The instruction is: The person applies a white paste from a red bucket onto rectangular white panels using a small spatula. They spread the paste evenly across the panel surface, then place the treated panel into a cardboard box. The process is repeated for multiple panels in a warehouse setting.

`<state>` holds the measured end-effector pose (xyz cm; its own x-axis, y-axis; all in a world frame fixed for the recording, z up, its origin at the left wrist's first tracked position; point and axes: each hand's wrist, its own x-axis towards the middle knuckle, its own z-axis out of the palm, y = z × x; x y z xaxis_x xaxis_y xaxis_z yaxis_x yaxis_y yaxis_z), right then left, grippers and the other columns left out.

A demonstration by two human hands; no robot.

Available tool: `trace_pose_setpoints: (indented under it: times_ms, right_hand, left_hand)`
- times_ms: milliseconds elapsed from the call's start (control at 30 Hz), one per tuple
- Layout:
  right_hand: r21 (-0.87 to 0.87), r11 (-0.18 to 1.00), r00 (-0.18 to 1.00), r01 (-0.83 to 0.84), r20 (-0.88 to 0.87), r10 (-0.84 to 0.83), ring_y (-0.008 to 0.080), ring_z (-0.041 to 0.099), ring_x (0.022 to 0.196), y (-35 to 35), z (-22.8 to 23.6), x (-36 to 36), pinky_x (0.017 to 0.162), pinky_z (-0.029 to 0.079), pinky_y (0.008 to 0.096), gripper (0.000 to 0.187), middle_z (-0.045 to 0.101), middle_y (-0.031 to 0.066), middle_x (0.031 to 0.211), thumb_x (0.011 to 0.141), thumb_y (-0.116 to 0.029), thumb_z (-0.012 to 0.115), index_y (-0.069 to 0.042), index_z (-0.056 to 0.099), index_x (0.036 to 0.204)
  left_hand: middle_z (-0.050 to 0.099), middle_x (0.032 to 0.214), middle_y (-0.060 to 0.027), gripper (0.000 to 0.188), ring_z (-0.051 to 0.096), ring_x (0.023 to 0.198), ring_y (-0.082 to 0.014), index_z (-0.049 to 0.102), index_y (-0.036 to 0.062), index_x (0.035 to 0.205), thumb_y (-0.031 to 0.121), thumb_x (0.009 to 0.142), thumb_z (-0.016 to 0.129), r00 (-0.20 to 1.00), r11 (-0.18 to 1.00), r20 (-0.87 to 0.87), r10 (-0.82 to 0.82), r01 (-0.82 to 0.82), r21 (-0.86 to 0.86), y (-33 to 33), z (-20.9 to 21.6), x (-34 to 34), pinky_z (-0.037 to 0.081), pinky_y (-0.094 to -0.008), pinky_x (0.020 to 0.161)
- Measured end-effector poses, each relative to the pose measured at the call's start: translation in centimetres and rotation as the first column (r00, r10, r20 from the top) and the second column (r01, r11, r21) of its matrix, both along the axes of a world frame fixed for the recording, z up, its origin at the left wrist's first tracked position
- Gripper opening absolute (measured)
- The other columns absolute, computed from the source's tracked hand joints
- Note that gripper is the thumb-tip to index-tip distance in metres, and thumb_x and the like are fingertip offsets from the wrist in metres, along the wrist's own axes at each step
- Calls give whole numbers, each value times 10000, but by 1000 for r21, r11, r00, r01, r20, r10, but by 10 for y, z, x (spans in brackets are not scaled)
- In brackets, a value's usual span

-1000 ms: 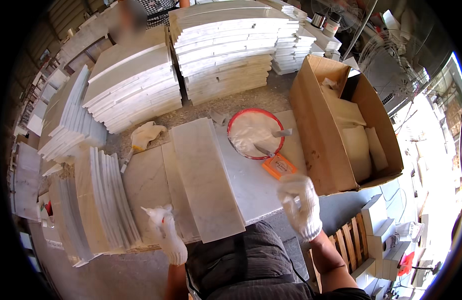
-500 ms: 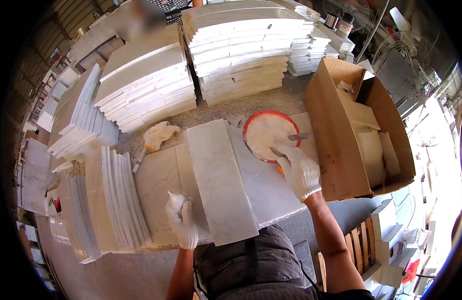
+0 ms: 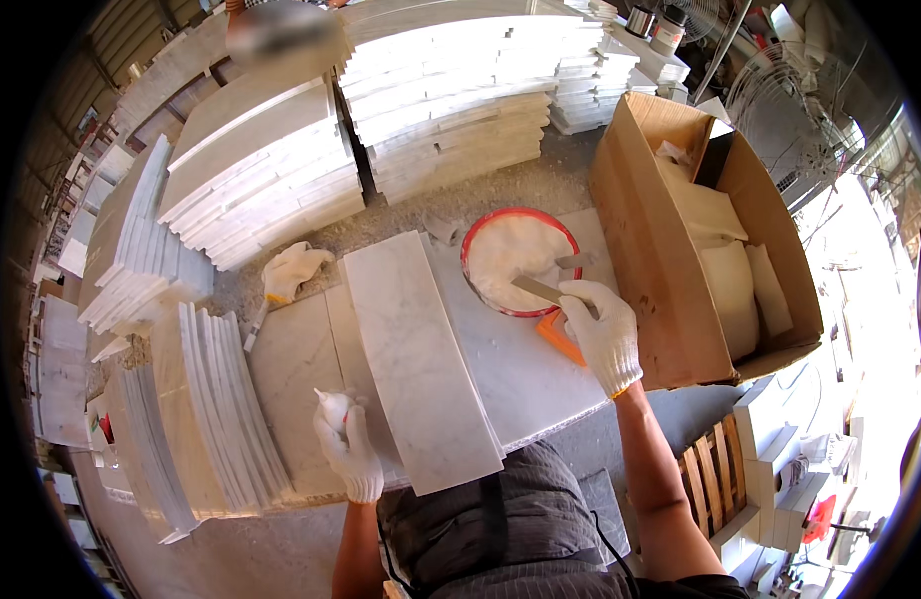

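My right hand (image 3: 602, 329), in a white knitted glove, is closed on a flat metal putty knife (image 3: 536, 290). The blade's tip rests over the white paste (image 3: 515, 250) in a round, red-rimmed tub (image 3: 467, 245). A second metal blade (image 3: 574, 262) lies across the tub's right rim. My left hand (image 3: 349, 449), gloved too, is wrapped round a small white squeeze bottle (image 3: 333, 404) with a pointed tip. Between my hands lies a long, pale marble slab (image 3: 416, 349), its near end past the table edge. Beside the tub sits an orange object (image 3: 560, 337), partly hidden by my right hand.
Stacked stone slabs (image 3: 261, 165) line the back, and upright slabs (image 3: 221, 399) stand at the left. An open cardboard box (image 3: 655, 270) borders the right side. A crumpled white glove (image 3: 297, 270) lies behind the left hand. A blurred person (image 3: 281, 30) is beyond the stacks.
My right hand has drawn the putty knife up and back, so more of the blade shows. The orange object is more exposed. My left hand keeps its hold on the bottle.
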<state>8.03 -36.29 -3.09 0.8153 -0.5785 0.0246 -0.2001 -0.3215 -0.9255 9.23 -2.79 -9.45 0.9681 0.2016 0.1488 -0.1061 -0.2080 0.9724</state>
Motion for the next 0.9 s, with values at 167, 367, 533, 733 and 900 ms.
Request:
trace_pose_setpoints:
  times_ms: [167,367,533,733,900]
  right_hand:
    - [-119,993,998,-27,53,33,227,686,766,2,-12,8,728,531,328,207,720,144,953,899,-122,654,-21,715,1069]
    - [-63,997,999,-48,-24,47,233,695,761,10,-12,11,716,535,330,208,719,143,962,903,-116,640,-11,710,1068]
    - [122,992,999,-43,-15,45,131,645,666,11,-6,12,621,504,272,220,693,90,842,910,-108,639,-1,701,1093]
    - [198,980,999,-33,0,34,97,602,633,8,-11,11,592,475,250,223,675,61,793,905,-102,655,17,699,1088]
    - [207,977,999,-45,5,45,92,592,634,4,-12,11,591,471,244,227,673,66,810,899,-99,664,25,698,1086]
  left_hand:
    - [611,1180,-143,373,617,1001,-173,438,-60,1327,34,983,551,1000,1000,12,-5,5,-6,-2,4,0,495,-303,903]
    - [611,1187,-138,374,619,1000,-170,444,-58,1323,34,979,557,1000,998,-16,8,-9,-64,-4,5,0,496,-303,909]
    - [618,1187,-137,369,628,992,-168,450,-58,1316,24,974,562,1000,998,-2,-11,11,-67,3,-8,0,501,-309,906]
    - [621,1186,-140,368,631,994,-171,455,-57,1312,10,968,568,1000,994,-24,-5,2,-107,-1,-5,1,505,-310,901]
    - [627,1178,-137,357,636,1005,-176,465,-55,1300,5,965,573,997,998,-71,19,-24,-65,0,-3,-1,508,-313,910]
